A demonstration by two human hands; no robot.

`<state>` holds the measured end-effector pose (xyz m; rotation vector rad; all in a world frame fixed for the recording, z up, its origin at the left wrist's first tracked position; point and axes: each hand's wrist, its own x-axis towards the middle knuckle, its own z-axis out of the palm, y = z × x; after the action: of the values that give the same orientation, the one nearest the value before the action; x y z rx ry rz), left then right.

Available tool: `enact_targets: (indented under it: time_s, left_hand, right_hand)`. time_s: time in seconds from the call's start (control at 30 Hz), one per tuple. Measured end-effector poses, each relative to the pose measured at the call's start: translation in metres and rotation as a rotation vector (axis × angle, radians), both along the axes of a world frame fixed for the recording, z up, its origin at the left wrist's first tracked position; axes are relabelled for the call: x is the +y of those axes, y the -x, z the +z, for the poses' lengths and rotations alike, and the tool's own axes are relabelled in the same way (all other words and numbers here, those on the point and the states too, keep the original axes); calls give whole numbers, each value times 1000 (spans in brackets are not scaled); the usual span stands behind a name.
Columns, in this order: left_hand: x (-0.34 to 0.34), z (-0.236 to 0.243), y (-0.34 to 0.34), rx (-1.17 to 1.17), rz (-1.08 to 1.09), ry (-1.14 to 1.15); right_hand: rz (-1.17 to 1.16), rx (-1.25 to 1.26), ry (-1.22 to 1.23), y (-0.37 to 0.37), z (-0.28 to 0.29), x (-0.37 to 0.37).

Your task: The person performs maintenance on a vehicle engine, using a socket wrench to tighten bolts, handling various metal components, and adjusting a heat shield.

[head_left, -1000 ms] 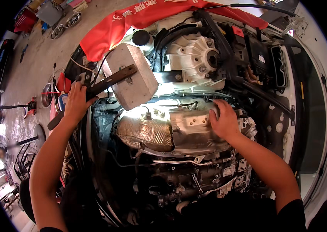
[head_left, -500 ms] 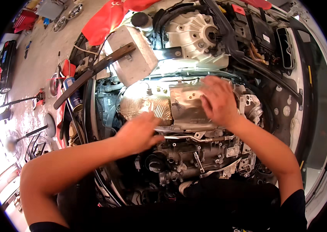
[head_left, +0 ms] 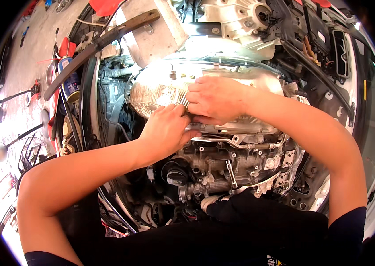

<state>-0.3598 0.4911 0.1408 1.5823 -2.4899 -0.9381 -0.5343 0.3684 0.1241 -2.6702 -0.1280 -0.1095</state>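
My left hand [head_left: 166,131] rests at the lower edge of the crinkled, gold-silver heat shield [head_left: 154,93] on the engine. Its fingers curl in against the metal and the thumb points to the right. Just right of it, my right hand [head_left: 216,101] bends its fingers over the seam beside the smoother heat shield [head_left: 258,80]. The two hands nearly meet, and whatever lies between their fingertips is hidden. Below them a metal pipe [head_left: 240,144] crosses the engine block [head_left: 214,162]. A chrome socket extension [head_left: 231,174] leans on the block.
A dark bar [head_left: 103,44] slants across the left side, near a spray can [head_left: 68,84]. Beyond the engine stand a grey metal box [head_left: 165,33] and a pale gearbox housing [head_left: 236,20]. A black strut [head_left: 318,82] runs along the right. A black cap [head_left: 177,176] sits low left.
Both hands have come together at the seam: the right moved left off the smooth shield, the left slightly up and right. The whole view has shifted, with the far parts now higher.
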Motion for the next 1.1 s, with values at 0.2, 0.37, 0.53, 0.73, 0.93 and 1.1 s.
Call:
enact_targets:
  time_s: [0.2,0.37,0.53,0.73,0.93,1.1]
  left_hand:
    - [-2,-5,0,98,90,-39]
    - [-2,-5,4,130,145,-57]
    - [2,-7,6,130,152,71]
    - [4,-8,6,151,175,63]
    - [5,-9,7,201,235,74]
    - [6,-11,8,177,275,76]
  right_hand:
    - [-101,6,18,-4,-7,0]
    - [-201,-123,-12,0,-12,-9]
    - [-313,-21,-101,0,-12,-6]
    - [-316,34,-212,-1,-20,-26]
    - [-327,192,-326,-14,-16,-32]
    - [-297,293,-337,-23,-10,-41]
